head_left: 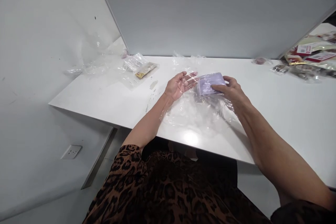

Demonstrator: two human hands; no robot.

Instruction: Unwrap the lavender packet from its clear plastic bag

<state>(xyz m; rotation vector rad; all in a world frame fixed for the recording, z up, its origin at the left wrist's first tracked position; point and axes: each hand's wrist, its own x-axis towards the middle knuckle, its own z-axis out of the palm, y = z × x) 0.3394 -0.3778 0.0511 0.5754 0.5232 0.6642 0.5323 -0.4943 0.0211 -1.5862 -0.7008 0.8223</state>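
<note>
A small lilac rectangular pack (211, 83) is held above the white table by my right hand (232, 91), thumb on its front face and fingers behind. Thin clear plastic film (194, 112) hangs around the pack and spreads down over the tabletop below. To the pack's left, my left hand (181, 85) is palm up with its fingers apart, and some of the clear film lies across them. Whether the pack sits inside the film or only against it, I cannot tell.
Crumpled clear plastic and a yellowish packet (146, 70) lie at the table's back left. At the far right are several shiny packets (315, 54) with red and white labels, near a small reddish wrapped item (260, 61). A grey panel (204, 17) rises behind the table (91, 94).
</note>
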